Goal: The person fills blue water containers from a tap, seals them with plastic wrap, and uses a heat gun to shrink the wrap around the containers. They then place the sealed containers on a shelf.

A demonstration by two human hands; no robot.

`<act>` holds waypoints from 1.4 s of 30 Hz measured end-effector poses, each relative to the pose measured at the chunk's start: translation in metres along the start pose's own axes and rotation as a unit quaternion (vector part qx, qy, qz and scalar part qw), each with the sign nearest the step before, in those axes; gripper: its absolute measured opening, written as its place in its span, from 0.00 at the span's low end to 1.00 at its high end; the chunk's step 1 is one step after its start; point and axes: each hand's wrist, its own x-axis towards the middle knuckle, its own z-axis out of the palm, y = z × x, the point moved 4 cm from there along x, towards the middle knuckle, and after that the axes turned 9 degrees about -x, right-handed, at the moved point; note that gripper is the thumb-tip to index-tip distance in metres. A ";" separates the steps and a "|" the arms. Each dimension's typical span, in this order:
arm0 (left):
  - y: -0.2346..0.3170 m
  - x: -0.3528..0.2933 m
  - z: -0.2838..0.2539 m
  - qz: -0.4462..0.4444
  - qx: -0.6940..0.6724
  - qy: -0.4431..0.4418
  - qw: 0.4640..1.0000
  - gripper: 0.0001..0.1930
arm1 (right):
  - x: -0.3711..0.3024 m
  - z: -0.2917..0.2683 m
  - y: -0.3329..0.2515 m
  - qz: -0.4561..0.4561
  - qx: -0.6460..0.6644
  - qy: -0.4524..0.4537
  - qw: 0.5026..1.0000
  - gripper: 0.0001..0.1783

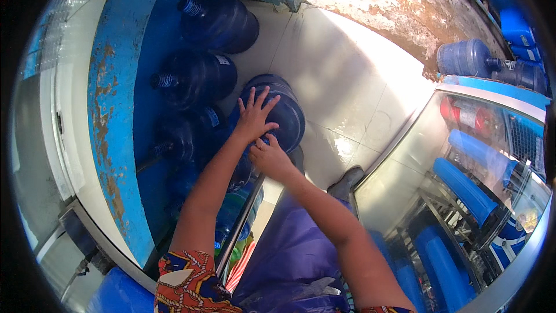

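Observation:
A large dark-blue water jug [291, 110] stands on the pale tiled floor, straight ahead of me. My left hand [255, 119] lies on it with the fingers spread apart. Just below and to the right, my right hand [270, 157] is against the near side of the jug with its fingers curled in. What those fingers grip, if anything, is hidden. To the left, more blue water jugs lie with their necks pointing left: one at the back [223, 22], a middle jug [200, 78] and a nearer jug [185, 133].
A chipped blue panel [113, 116] borders the jugs on the left. A metal bar [240, 229] runs beside my legs, near a greenish container [234, 211]. My dark shoe [346, 182] is by a glass panel [394, 179] on the right. Another jug [465, 58] lies beyond it.

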 end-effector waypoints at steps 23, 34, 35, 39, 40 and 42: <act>-0.037 -0.050 0.073 -0.337 -0.208 0.120 0.910 0.31 | 0.182 0.038 0.035 0.004 0.010 -0.145 0.989 0.17; -0.060 -0.086 0.049 -0.362 -0.033 0.012 0.932 0.36 | 0.101 0.011 0.020 0.164 0.071 0.006 0.984 0.34; -0.052 -0.079 0.047 -0.375 0.013 0.040 0.926 0.37 | 0.065 0.005 0.021 0.200 0.098 -0.023 0.975 0.35; 0.022 -0.069 0.116 -0.323 -0.232 -0.242 0.885 0.18 | -0.108 -0.018 -0.002 0.442 0.210 -0.170 0.856 0.42; 0.055 -0.077 0.136 -0.284 -0.272 -0.246 0.886 0.17 | -0.145 -0.030 -0.015 0.470 0.204 -0.178 0.840 0.39; 0.119 -0.110 0.162 -0.160 -0.366 -0.243 0.884 0.17 | -0.200 -0.059 -0.044 0.511 0.235 -0.170 0.809 0.37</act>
